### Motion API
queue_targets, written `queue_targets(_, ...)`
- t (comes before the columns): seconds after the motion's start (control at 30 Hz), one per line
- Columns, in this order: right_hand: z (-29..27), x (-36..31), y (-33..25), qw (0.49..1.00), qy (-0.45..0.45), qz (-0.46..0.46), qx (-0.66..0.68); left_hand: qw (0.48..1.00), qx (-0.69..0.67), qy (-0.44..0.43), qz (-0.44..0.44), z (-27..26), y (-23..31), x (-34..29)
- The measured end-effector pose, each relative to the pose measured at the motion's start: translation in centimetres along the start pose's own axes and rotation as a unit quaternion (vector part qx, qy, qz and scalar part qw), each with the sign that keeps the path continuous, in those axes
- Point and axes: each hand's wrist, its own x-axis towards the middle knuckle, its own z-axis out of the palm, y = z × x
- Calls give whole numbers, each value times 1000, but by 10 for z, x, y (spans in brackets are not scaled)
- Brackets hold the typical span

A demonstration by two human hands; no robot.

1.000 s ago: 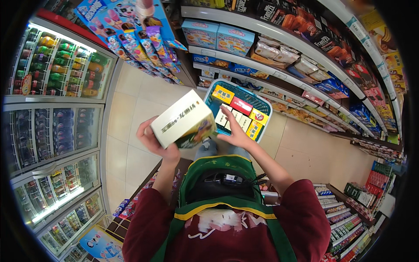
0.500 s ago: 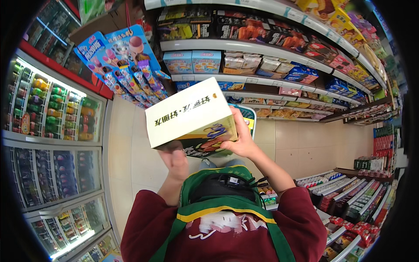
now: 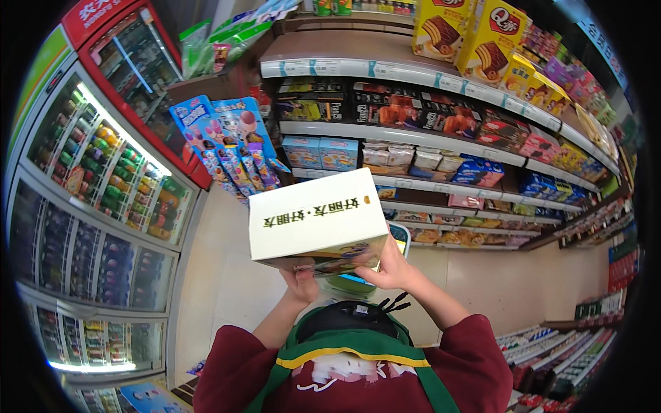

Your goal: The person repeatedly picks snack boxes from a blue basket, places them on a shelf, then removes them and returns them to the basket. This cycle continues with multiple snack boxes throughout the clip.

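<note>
I hold a cream-white rectangular carton (image 3: pixel 313 221) up in front of me, its plain side with dark printing facing the camera. My left hand (image 3: pixel 301 283) grips its lower edge from beneath. My right hand (image 3: pixel 391 270) supports the lower right corner. Both forearms in dark red sleeves rise from the lower edge. A blue basket (image 3: pixel 401 237) with packaged goods shows just behind the carton's right side, mostly hidden.
Shop shelves (image 3: pixel 441 138) full of boxed and bagged snacks run across the right and top. Yellow boxes (image 3: pixel 468 31) stand on the top shelf. Lit drink refrigerators (image 3: pixel 103 186) line the left. A hanging snack display (image 3: pixel 231 148) stands between them. The floor is pale tile (image 3: pixel 220 289).
The carton has risen from waist height to in front of my face and turned its plain side toward me. My view has tilted upward, showing higher shelves.
</note>
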Motion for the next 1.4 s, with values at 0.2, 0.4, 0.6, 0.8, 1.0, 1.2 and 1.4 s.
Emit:
queue_targets(0.2,-23,15,2,992,-13,-32,-119,996,-26,-88,5,-17,4,24)
queue_targets(0.4,-41,40,15,987,86,-37,-128,985,46,-165,28,34,47,140)
queue_targets(0.6,-42,80,53,972,218,13,-85,924,120,-286,224,35,13,257)
queue_targets(0.8,-72,222,55,908,308,-62,-277,911,133,-347,180,6,-45,400)
queue_targets(1.0,-112,382,101,921,342,-75,-169,969,100,-227,-11,1,-99,520)
queue_targets(1.2,-137,462,142,957,244,21,-155,932,222,-278,71,-3,-118,544)
queue_targets(1.4,-126,492,149,945,173,94,-260,918,261,-289,-78,-20,-158,578)
